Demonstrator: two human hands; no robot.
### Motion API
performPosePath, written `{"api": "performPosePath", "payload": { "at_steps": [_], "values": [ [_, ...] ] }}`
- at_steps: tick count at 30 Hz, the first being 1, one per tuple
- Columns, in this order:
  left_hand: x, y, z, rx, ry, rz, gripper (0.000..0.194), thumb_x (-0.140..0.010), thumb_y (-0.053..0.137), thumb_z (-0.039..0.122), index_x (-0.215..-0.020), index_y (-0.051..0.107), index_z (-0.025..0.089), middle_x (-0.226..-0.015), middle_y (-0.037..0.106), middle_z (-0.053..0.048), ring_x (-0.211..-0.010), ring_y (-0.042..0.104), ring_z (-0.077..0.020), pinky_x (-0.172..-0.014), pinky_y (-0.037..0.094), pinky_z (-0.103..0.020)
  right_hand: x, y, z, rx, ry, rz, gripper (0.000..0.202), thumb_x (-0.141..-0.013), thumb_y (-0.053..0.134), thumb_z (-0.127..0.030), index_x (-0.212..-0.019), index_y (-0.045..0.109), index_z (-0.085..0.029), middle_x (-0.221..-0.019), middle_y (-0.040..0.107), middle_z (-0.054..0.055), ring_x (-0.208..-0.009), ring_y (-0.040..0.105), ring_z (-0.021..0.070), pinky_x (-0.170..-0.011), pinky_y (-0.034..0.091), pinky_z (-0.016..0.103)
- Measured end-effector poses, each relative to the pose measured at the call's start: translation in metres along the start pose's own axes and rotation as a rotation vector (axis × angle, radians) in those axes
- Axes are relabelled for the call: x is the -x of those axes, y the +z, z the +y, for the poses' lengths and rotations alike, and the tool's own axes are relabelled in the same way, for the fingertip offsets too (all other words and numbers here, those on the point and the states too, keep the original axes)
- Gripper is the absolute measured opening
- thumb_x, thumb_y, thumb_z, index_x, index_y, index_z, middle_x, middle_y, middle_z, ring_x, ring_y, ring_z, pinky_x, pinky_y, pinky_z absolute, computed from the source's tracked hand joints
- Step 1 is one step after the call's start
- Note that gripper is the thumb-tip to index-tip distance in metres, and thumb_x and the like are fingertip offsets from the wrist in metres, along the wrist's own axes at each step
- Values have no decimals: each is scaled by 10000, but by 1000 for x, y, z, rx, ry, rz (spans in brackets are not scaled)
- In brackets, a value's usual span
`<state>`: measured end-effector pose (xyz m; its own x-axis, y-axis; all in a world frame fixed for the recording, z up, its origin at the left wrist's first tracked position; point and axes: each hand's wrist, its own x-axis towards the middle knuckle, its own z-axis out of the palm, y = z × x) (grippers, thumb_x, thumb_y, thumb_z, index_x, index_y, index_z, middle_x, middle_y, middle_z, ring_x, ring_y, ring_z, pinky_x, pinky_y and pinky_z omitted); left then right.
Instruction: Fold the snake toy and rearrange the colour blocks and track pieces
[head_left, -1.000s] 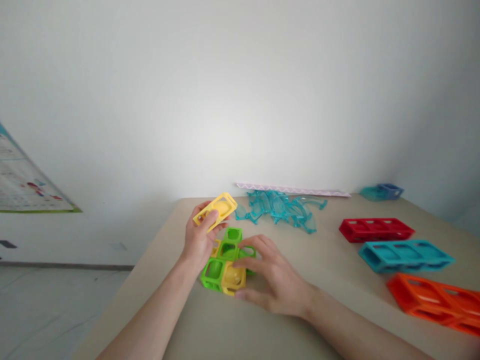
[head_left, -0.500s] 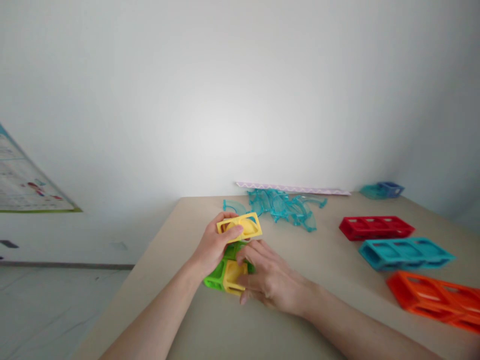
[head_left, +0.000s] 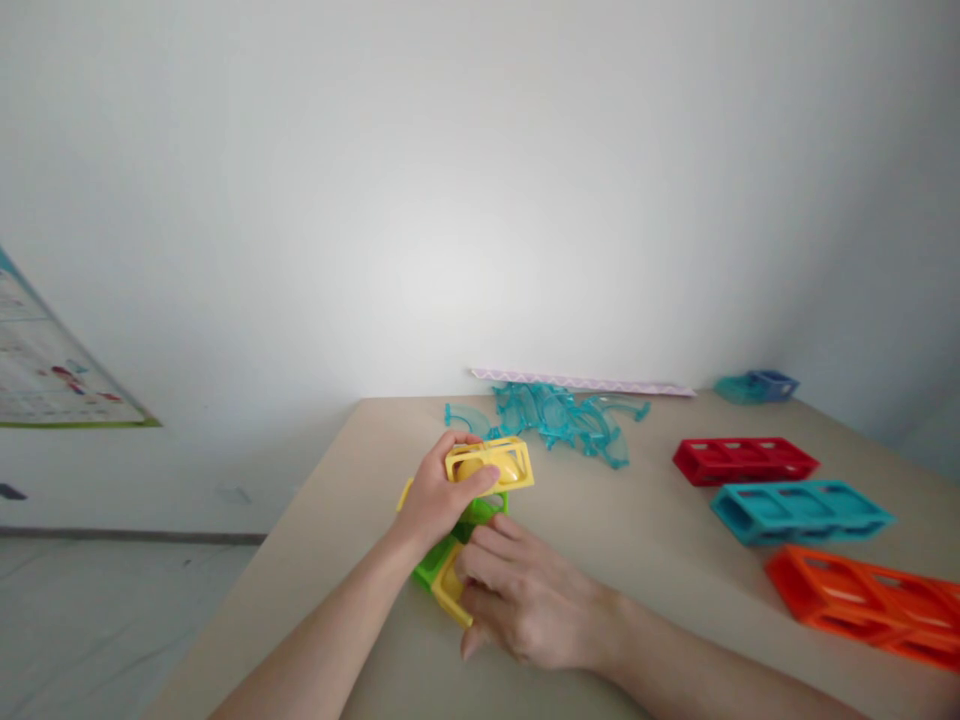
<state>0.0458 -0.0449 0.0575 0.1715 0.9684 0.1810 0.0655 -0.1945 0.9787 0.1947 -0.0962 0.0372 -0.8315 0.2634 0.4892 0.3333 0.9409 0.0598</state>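
My left hand (head_left: 433,500) is closed around a yellow hollow toy block (head_left: 516,466) with rounded openings, its thumb lying across the front face. Just below it, green blocks (head_left: 429,570) are joined with another yellow block (head_left: 448,592). The curled fingers of my right hand (head_left: 529,595) wrap over this lower yellow block and hide much of it. A small yellow edge also shows left of my left hand. Whether the upper yellow block touches the green part is hidden by the fingers.
On the right of the table (head_left: 622,560) lie a red block row (head_left: 742,461), a teal block row (head_left: 802,512) and an orange block row (head_left: 870,600). Clear teal curved track pieces (head_left: 555,415) are heaped at the back by a patterned strip (head_left: 585,382). A blue piece (head_left: 772,386) stands far right.
The green and yellow assembly has turned, its lower yellow block swinging toward me. My right hand has moved down and closed on it. The upper yellow block has shifted slightly right and tilted.
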Motion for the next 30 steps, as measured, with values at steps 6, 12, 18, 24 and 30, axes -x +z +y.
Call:
{"api": "performPosePath", "payload": {
  "at_steps": [6, 12, 18, 24, 30],
  "values": [
    [1, 1, 0, 30, -5, -22, 388, -714, 732, 353, -1014, 544, 192, -833, 644, -1, -718, 598, -143, -644, 483, -234, -2, 0, -4, 17, -16, -13, 400, -942, 474, -470, -728, 590, -153, -804, 548, 32, -739, 446, 154, -662, 284, 329],
    [3, 2, 3, 12, 1, -42, 404, -707, 739, 350, -1028, 549, 195, -874, 643, -8, -752, 599, -151, -668, 488, -244, -1, 5, -12, 28, -40, 126, 317, -939, 529, -316, -660, 545, -167, -733, 545, 9, -677, 437, 139, -613, 281, 323],
    [1, 1, 2, 234, -51, 18, 389, -679, 762, 332, -991, 575, 194, -815, 654, -2, -686, 611, -145, -633, 465, -242, 5, -8, -3, -274, 170, 498, 170, -889, 544, -282, -774, 552, -157, -847, 557, 79, -760, 496, 183, -684, 400, 326],
    [-2, -2, 3, 546, -104, 56, 374, -613, 798, 241, -925, 606, 164, -819, 672, -26, -714, 631, -144, -681, 484, -246, 17, -5, 24, -1074, 766, 908, 264, -860, 566, -348, -651, 571, -187, -806, 586, 32, -707, 535, 156, -642, 431, 276],
    [0, -3, -1, 322, -70, -133, 369, -671, 781, 277, -996, 673, 139, -867, 682, -52, -708, 610, -142, -603, 456, -205, 15, -4, 42, -1610, 1074, 1081, 313, -759, 663, -491, -779, 711, -182, -765, 697, 30, -712, 625, 189, -692, 492, 304]
  ]
}}
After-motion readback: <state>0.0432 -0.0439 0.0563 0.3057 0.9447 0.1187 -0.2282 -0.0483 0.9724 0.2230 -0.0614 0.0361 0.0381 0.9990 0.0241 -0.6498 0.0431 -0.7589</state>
